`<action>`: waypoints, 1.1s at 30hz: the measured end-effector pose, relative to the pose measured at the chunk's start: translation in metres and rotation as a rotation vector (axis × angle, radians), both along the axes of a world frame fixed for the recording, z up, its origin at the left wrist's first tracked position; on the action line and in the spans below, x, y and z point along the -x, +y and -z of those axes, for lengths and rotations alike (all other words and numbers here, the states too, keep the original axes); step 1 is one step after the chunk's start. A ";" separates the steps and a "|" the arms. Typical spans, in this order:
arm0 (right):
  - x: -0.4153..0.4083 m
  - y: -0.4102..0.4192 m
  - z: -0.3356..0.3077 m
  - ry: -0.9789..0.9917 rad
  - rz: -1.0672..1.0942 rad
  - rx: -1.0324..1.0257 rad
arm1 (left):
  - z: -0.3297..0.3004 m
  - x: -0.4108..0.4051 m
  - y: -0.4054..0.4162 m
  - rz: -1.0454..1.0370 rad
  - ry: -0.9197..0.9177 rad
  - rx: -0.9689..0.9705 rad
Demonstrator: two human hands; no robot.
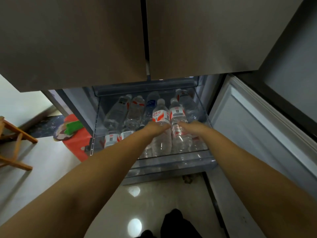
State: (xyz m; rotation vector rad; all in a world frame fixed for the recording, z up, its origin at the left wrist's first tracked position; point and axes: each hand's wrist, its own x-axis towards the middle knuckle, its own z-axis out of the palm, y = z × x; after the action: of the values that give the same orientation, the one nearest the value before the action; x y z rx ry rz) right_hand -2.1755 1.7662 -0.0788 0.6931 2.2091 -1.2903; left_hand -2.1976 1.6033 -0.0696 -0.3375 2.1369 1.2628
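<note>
Head view: fingers of the left hand (157, 128) and right hand (186, 127), blurred, seem curled round an orange-label bottle (160, 115) and a red-label bottle (177, 114) lying right of centre in the open drawer (171, 163). Best gripped mid-body and lifted straight up, clear of neighbouring bottles (135, 110).

Left hand (158, 128) grips the orange-labelled bottle (160, 116), right hand (187, 126) the red-labelled bottle (177, 114).

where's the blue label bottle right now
Head view: the blue-label bottle lies at the back of the drawer, middle, just left of the red-and-white-label bottle under the left hand.
</note>
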 end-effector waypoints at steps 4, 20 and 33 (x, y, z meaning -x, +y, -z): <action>0.020 -0.006 0.008 0.054 0.082 0.009 | 0.012 0.012 0.018 -0.222 -0.024 -0.081; 0.033 0.009 0.002 0.105 0.269 0.430 | -0.001 0.029 -0.007 -0.006 -0.133 -0.384; -0.103 -0.014 -0.065 0.466 0.787 0.544 | -0.044 0.001 0.001 0.461 -0.301 -0.603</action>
State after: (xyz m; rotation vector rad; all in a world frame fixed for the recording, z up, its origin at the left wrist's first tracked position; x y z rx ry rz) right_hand -2.0728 1.7517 -0.0136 1.1740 1.7671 -2.5339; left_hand -2.1987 1.6039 -0.0256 0.2031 1.3873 1.3915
